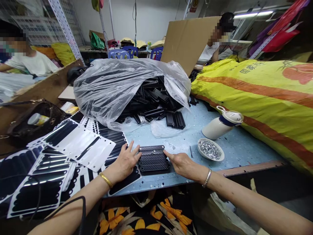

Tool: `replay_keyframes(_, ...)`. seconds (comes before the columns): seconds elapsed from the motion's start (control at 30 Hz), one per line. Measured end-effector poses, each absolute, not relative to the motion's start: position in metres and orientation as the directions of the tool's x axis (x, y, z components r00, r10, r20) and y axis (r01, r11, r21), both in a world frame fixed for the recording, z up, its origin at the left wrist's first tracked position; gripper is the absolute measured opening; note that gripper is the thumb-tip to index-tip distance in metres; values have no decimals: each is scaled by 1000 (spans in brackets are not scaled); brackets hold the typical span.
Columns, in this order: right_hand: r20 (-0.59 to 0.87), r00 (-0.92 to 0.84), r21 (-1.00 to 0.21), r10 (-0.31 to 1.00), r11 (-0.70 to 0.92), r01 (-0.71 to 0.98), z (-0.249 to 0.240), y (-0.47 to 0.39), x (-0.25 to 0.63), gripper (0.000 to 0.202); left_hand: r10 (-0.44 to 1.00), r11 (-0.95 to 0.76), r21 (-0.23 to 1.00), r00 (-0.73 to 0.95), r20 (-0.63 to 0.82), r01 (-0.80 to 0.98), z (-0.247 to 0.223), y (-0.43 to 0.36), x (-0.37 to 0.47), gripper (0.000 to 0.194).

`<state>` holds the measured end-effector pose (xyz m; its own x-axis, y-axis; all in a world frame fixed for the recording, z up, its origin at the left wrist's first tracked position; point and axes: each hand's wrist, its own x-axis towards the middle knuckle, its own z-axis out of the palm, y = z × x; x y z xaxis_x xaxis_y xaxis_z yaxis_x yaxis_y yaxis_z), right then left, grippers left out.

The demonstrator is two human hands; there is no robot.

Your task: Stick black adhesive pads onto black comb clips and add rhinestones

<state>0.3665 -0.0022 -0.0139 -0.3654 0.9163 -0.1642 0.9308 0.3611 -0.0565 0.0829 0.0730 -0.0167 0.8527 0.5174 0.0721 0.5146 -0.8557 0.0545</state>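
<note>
Several black perforated strips (154, 159) lie side by side on the blue table, between my two hands. My left hand (126, 162) is spread at their left edge, its fingertips touching or very near the upper strips. At the right edge, my right hand (182, 164) points its index finger at the end of the upper strips, the other fingers curled under; whether anything small is in them is hidden. A white bowl (210, 149) of small shiny metal pieces stands to the right. A thin dark stick (191, 151) lies between my right hand and the bowl.
Behind the strips, a clear plastic bag (110, 88) spills black plastic parts. White sheets with black strips (80, 143) cover the left side. A white bottle (221, 125) stands behind the bowl. A large yellow sack (264, 98) bounds the right. Two people sit farther back.
</note>
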Motion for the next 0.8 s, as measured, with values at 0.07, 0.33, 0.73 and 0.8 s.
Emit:
replay_keyframes(0.07, -162, -346, -90, 924, 335, 938, -12, -1, 367, 58, 541, -841, 90, 836, 88, 534, -20, 74, 81, 63)
replay_keyframes(0.33, 57, -256, -334, 965, 260, 906, -11, 8, 355, 35, 637, -770, 235, 703, 316, 593, -31, 65, 95, 48)
replay_keyframes(0.73, -63, -246, -168, 967, 233, 958, -6, 35, 314, 27, 740, -672, 331, 622, 256, 663, -31, 67, 152, 16)
replay_keyframes(0.8, -82, -226, -172, 971, 210, 963, -4, 37, 313, 27, 741, -669, 346, 624, 246, 658, -32, 67, 154, 19)
